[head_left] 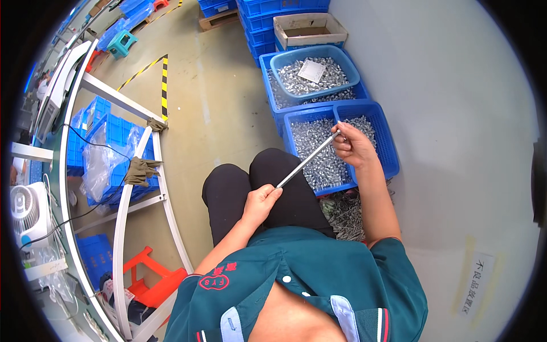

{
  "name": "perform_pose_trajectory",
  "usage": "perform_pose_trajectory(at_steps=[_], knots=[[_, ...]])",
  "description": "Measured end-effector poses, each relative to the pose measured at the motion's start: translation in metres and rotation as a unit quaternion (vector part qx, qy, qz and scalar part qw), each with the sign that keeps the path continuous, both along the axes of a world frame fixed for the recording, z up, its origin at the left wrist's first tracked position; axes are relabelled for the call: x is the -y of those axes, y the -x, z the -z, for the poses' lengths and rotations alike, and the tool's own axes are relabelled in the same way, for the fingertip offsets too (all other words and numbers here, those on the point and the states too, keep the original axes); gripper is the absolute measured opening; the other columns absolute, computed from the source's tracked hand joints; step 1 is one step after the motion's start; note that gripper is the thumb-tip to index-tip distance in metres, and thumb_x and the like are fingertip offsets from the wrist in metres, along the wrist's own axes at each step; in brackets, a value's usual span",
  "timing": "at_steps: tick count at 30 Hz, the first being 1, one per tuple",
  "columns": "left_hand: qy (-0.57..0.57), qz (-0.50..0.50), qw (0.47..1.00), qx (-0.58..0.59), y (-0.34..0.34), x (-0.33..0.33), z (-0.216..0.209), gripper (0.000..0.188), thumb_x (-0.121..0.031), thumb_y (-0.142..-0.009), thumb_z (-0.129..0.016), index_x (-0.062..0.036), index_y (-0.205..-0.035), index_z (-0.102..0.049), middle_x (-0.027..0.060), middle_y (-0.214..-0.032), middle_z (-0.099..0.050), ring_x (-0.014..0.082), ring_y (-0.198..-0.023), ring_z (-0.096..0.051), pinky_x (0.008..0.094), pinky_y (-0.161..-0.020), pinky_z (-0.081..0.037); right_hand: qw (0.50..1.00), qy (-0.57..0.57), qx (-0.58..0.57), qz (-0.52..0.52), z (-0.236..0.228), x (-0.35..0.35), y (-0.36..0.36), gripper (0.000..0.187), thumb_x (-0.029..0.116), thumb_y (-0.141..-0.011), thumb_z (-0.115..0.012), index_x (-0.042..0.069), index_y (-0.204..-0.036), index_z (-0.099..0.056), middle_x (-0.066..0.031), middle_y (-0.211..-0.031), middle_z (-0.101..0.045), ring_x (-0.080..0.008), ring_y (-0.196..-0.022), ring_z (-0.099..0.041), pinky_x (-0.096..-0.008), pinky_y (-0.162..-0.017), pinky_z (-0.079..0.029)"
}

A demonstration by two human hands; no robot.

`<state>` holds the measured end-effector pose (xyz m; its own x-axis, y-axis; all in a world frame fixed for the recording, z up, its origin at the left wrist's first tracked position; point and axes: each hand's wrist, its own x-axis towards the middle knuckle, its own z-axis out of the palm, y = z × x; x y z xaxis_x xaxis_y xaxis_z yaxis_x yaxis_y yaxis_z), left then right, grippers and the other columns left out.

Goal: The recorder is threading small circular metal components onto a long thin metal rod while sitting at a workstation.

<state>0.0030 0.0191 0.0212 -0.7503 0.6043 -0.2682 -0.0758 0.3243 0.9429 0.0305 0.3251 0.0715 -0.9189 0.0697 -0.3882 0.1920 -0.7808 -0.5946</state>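
Observation:
A thin, straight metal rod [306, 160] slants across in front of my lap, its far end up to the right. My left hand [261, 202] is closed round the near end, above my thighs. The far end is pinched in the fingers of my right hand [353, 145], above a blue basket [390, 137]. Two sections of that basket hold many small silvery metal parts [322, 165]. Whether a small part sits on the rod's far end, among my right fingers, I cannot tell.
Behind stands a blue crate with a lighter blue basin [356, 77] of metal parts, a white card [311, 71] on top. A cardboard box [310, 31] is farther back. Many thin metal pieces [345, 216] lie by my right thigh. A white-framed workbench [122, 228] and red stool [154, 282] are left.

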Motion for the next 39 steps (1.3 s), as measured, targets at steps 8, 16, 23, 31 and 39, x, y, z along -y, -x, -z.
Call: perform_pose_trajectory(at_steps=[8, 16, 23, 31, 39], knots=[[-0.006, 0.000, 1.000, -0.022, 0.000, 0.000, 0.003, 0.030, -0.020, -0.088, -0.059, -0.0037, -0.065, -0.048, -0.0071, -0.058, -0.034, 0.0024, -0.056, -0.031, 0.0231, -0.047, -0.027, 0.994, -0.104, 0.018, -0.039, -0.010, 0.004, 0.001, 0.022, 0.022, -0.092, -0.050, 0.003, -0.086, -0.060, 0.0026, -0.057, -0.044, -0.0025, -0.042, -0.034, -0.0161, -0.035, -0.025], [-0.024, -0.025, 0.999, 0.004, 0.001, 0.001, 0.004, 0.031, -0.022, -0.088, -0.059, -0.0031, -0.065, -0.049, -0.0050, -0.056, -0.035, 0.0033, -0.054, -0.032, 0.0241, -0.046, -0.028, 0.984, -0.178, 0.015, -0.016, -0.008, 0.029, -0.011, 0.027, 0.025, -0.093, -0.049, 0.003, -0.108, -0.056, 0.0027, -0.062, -0.043, -0.0018, -0.044, -0.033, -0.0165, -0.037, -0.023], [-0.024, -0.018, 0.999, 0.016, 0.002, -0.001, 0.006, 0.034, -0.024, -0.087, -0.060, -0.0022, -0.065, -0.048, -0.0037, -0.055, -0.034, 0.0041, -0.054, -0.031, 0.0251, -0.046, -0.029, 0.982, 0.087, 0.110, 0.126, 0.071, 0.017, -0.018, 0.028, -0.006, -0.081, -0.051, -0.003, -0.109, -0.046, -0.0118, -0.090, -0.054, -0.0132, -0.066, -0.053, -0.0205, -0.052, -0.045], [-0.013, -0.022, 1.000, 0.005, 0.002, -0.001, 0.004, 0.034, -0.023, -0.087, -0.060, -0.0023, -0.064, -0.046, -0.0035, -0.054, -0.033, 0.0042, -0.053, -0.030, 0.0257, -0.045, -0.028, 0.987, 0.042, 0.109, 0.114, 0.047, 0.009, -0.007, 0.018, 0.020, -0.092, -0.050, 0.002, -0.096, -0.051, -0.0103, -0.084, -0.058, -0.0077, -0.055, -0.045, -0.0157, -0.037, -0.030], [-0.013, -0.022, 1.000, 0.002, 0.002, -0.001, 0.005, 0.034, -0.023, -0.087, -0.060, -0.0021, -0.064, -0.046, -0.0028, -0.054, -0.034, 0.0043, -0.053, -0.030, 0.0259, -0.045, -0.028, 0.992, 0.008, 0.106, 0.062, 0.044, -0.001, -0.008, 0.028, 0.031, -0.092, -0.051, 0.004, -0.098, -0.054, -0.0055, -0.075, -0.056, -0.0072, -0.053, -0.043, -0.0163, -0.039, -0.028]])
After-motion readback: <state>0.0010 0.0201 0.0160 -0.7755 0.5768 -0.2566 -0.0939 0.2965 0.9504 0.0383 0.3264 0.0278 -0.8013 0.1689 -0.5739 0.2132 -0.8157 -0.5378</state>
